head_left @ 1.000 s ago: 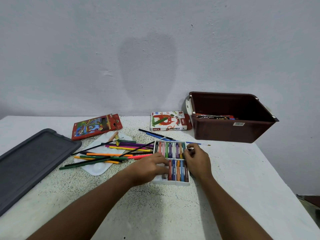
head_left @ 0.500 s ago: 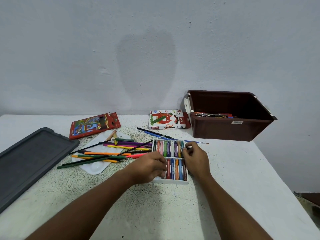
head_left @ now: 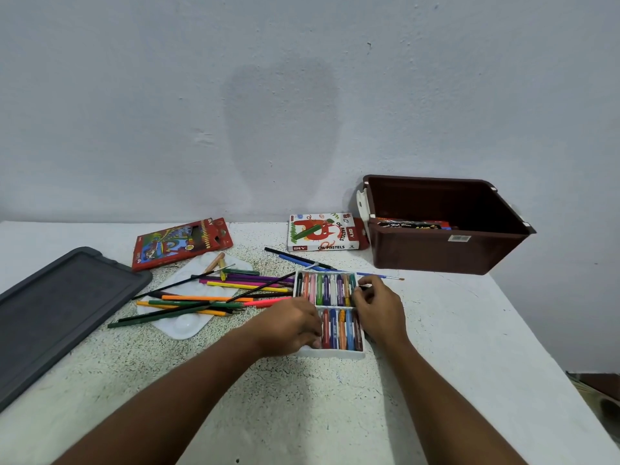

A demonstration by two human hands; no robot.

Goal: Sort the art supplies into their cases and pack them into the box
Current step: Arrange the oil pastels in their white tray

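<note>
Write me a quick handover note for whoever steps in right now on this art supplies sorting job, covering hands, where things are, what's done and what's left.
Left hand: fingers curled on the near left part of the white pastel tray.
Right hand: at the tray's right edge, pinching something small and dark; I cannot tell what.
The tray holds two rows of oil pastels. Its sleeve, the oil pastels box, lies empty-looking by the wall.
Coloured pencils and brushes lie loose over the white palette; the red pencil case is behind them.
Brown box already has some packs inside; grey lid is off, at left.
Left: sleeve the tray, case the pencils, pack everything.
</note>
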